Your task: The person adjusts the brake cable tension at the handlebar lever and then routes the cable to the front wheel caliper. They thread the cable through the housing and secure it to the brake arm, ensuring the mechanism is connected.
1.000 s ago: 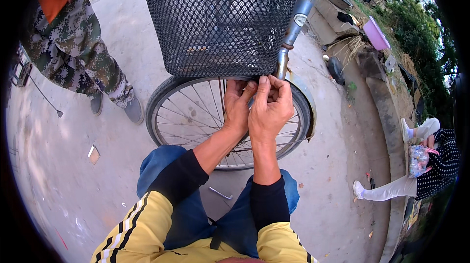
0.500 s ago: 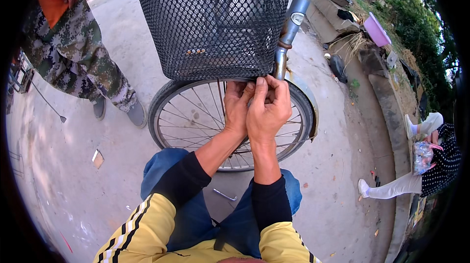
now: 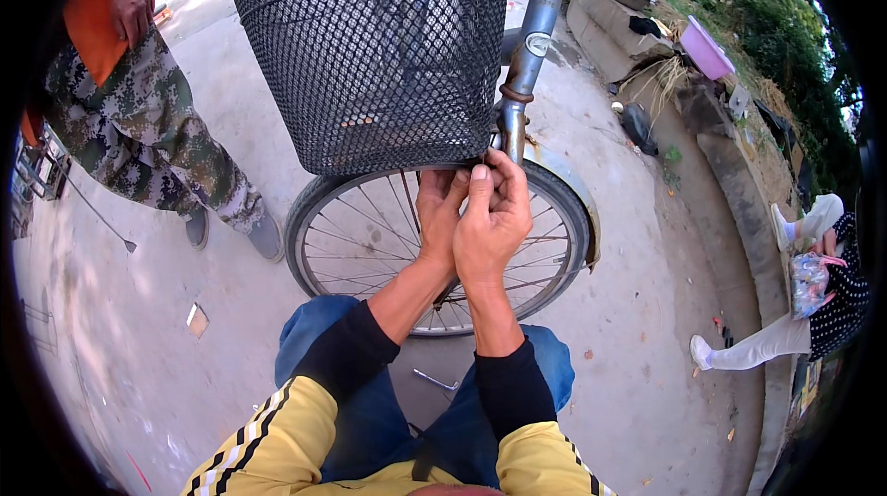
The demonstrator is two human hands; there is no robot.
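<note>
A black wire-mesh bicycle basket (image 3: 370,62) hangs in front of a rusty grey bicycle tube (image 3: 525,62), above the spoked front wheel (image 3: 346,228). My left hand (image 3: 438,214) is closed under the basket's lower right corner, its fingertips partly hidden behind the mesh edge. Right beside it, my right hand (image 3: 493,214) has thumb and forefinger pinched at that same corner, close to the tube. Whatever small thing the fingers of both hands hold is too hidden to make out.
A bent metal wrench (image 3: 435,380) lies on the concrete between my knees. To the left stands a person in camouflage trousers (image 3: 157,127). At the right, someone in white trousers (image 3: 762,345) sits by a kerb (image 3: 739,191), below a pink basin (image 3: 707,49).
The view has shifted a little, so the basket and tube sit lower and further left. Both hands stay at the basket's lower corner, fingers slightly rearranged.
</note>
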